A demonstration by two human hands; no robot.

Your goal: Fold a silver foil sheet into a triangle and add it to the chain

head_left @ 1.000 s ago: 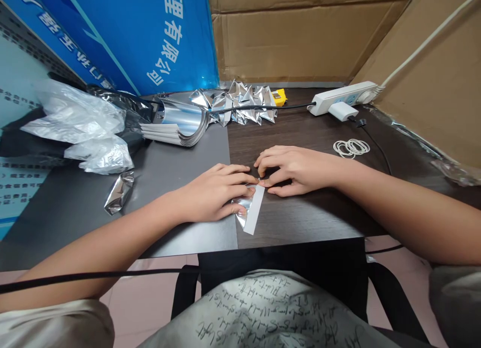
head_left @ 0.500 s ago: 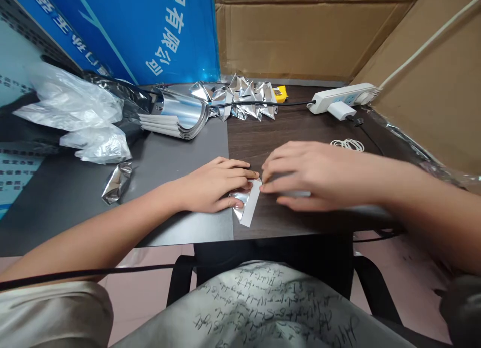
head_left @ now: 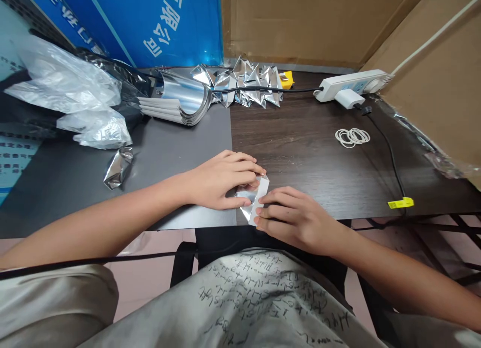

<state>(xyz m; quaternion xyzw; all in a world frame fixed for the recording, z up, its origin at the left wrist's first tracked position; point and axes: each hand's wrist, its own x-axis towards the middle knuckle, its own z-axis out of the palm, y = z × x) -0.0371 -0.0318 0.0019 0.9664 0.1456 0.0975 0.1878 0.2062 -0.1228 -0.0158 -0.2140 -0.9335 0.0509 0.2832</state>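
A small silver foil sheet (head_left: 246,192) with a folded white strip (head_left: 259,200) along its right side lies near the table's front edge. My left hand (head_left: 229,182) holds the foil down against the table, thumb on the lower part and fingers over the upper part, partly hiding it. From the right, the fingertips of my right hand (head_left: 296,217) rest on the lower half of the white strip. Its fingers are stretched out, with nothing gripped between them. A folded silver foil packet (head_left: 118,167) lies on the left of the table, apart from both hands.
Several curved foil-faced sheets (head_left: 176,112) and a row of folded foil pieces (head_left: 248,82) stand at the back, crossed by a black cable. Clear plastic bags (head_left: 75,87) lie left. A yellow tape measure (head_left: 286,80), white power strip (head_left: 349,84) and white rubber bands (head_left: 352,137) are right.
My right hand has come down and toward the table's front edge, onto the white strip. My left hand stays on the foil. The whole view has shifted slightly.
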